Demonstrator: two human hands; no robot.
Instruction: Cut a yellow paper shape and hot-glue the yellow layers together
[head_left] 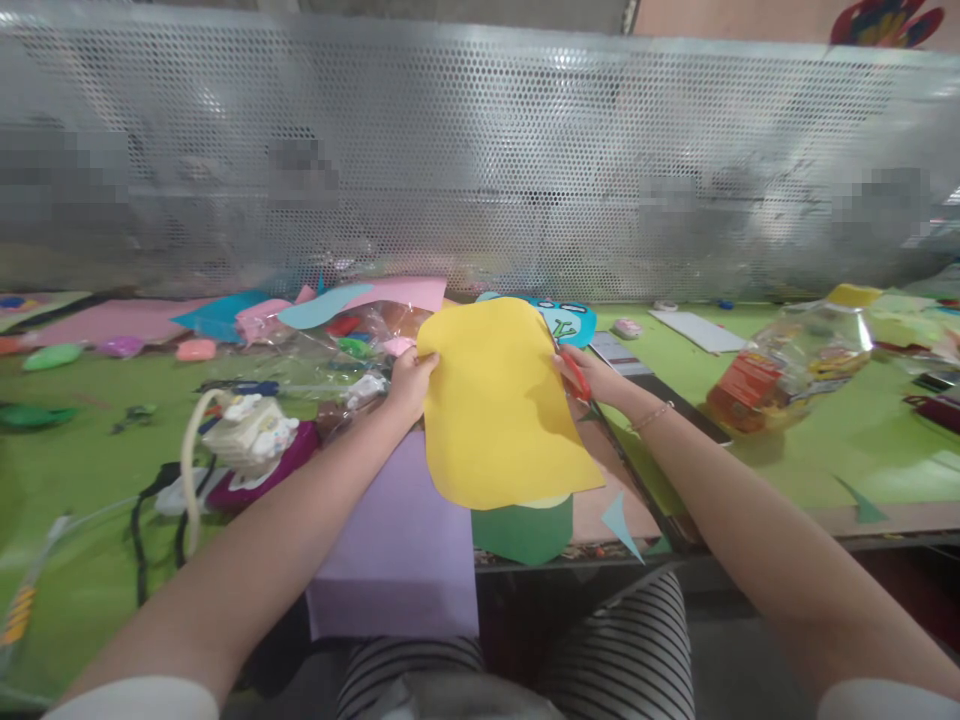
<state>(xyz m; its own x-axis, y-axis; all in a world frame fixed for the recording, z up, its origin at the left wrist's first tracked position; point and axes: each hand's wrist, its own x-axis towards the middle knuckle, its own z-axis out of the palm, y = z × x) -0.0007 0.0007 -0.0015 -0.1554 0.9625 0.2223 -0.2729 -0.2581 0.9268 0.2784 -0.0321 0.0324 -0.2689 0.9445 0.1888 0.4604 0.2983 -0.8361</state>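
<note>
A yellow sheet of craft paper [499, 400], rounded at three corners and pointed at its lower right, is held up in front of me. My left hand [412, 385] pinches its left edge, thumb on the near face. On the right side, my right hand [592, 378] holds red-handled scissors [574, 376] against the sheet's edge; the blades are mostly hidden. Below the yellow sheet lie a purple sheet [397, 550], hanging over the table's front edge, and a dark green paper piece [523, 530]. Behind it shows a blue paper shape [574, 322] with drawn marks.
A perforated metal screen [450, 160] closes off the back of the green table [810, 470]. A tilted plastic bottle [795, 360] is at right. Left are a white toy-like box [251, 435], cables, and pink paper [124, 330]. A light blue scrap [621, 525] lies near the front edge.
</note>
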